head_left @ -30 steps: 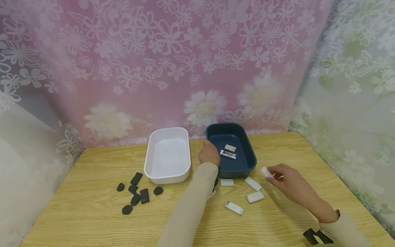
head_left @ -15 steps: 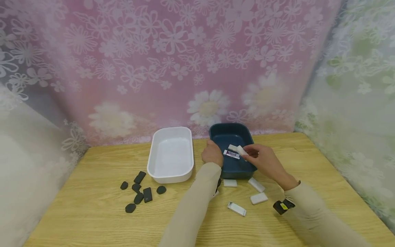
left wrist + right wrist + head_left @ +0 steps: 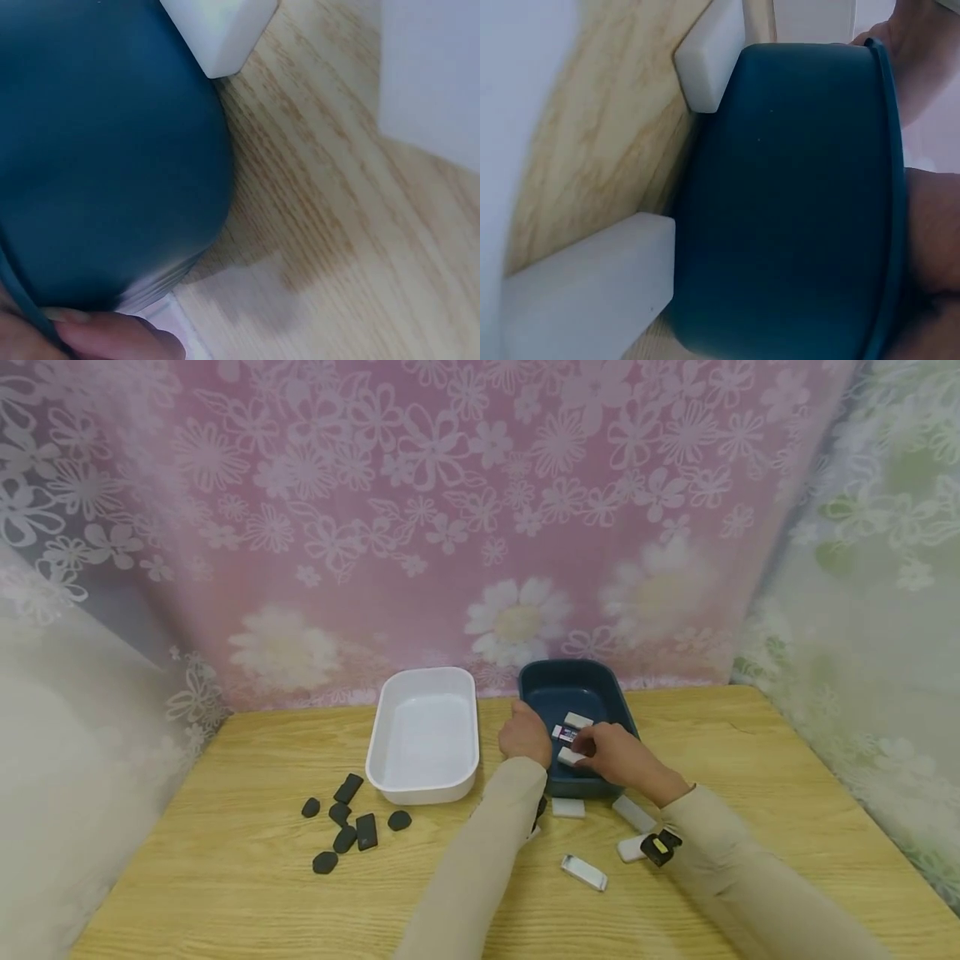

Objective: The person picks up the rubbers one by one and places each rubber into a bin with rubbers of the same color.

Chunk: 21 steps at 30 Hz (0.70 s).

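Note:
My left hand (image 3: 527,732) grips the left rim of the dark blue tray (image 3: 567,672); its thumb (image 3: 112,339) lies against the tray's wall (image 3: 112,150) in the left wrist view. Reaching over the front rim, my right hand (image 3: 587,752) pinches a white eraser (image 3: 570,757) low inside the tray. Two more erasers lie in the tray: a plain white one (image 3: 578,721) and a sleeved one (image 3: 562,733). The right wrist view shows the tray's outer wall (image 3: 780,187) with a white eraser (image 3: 709,64) beside it.
An empty white tray (image 3: 425,689) stands left of the blue one. Several black pieces (image 3: 347,823) lie on the wooden table (image 3: 225,893) at the left. Several white erasers (image 3: 567,807) lie just in front of the blue tray. Flowered curtains close in the back and sides.
My right hand carried a white eraser from the table at the right, over the front rim, down into the blue tray. The left hand stayed on the rim.

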Each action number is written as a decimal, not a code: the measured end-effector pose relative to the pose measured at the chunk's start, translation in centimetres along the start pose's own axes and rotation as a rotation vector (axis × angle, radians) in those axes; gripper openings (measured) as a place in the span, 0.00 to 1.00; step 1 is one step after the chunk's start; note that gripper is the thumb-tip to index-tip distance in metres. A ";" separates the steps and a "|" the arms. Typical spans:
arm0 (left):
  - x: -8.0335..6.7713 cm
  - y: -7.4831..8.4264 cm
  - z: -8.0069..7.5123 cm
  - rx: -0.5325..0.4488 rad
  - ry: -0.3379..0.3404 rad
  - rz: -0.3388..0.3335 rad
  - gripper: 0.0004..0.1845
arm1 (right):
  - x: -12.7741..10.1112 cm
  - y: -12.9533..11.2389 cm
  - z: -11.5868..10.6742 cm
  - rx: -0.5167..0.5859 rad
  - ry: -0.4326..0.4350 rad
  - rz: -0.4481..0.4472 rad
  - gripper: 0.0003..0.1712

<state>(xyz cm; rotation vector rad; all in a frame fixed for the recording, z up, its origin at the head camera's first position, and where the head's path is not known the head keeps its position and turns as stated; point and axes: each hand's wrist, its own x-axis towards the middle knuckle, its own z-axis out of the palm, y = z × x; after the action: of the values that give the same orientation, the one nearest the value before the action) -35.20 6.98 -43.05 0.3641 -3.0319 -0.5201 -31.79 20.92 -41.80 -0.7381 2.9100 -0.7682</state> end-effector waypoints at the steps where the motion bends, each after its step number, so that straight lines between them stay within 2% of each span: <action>1: -0.1 0.0 0.0 0.002 -0.004 0.001 0.11 | 0.1 0.0 0.0 0.001 -0.002 -0.001 0.08; 9: -1.0 0.5 0.1 0.007 -0.037 -0.014 0.17 | 0.1 -0.1 0.2 0.009 -0.058 0.028 0.05; 16: -1.6 0.9 0.5 -0.001 -0.020 -0.017 0.16 | -0.1 -0.4 -0.2 -0.032 -0.144 0.084 0.02; 21: -1.7 0.6 0.0 -0.012 -0.003 -0.053 0.16 | -0.5 -1.0 -1.5 -0.032 -0.091 0.021 0.08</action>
<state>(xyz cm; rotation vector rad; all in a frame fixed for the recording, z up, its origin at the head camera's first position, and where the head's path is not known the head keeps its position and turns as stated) -33.71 7.94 -42.85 0.4448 -3.0283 -0.5425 -31.13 21.06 -40.01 -0.7239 2.8505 -0.6697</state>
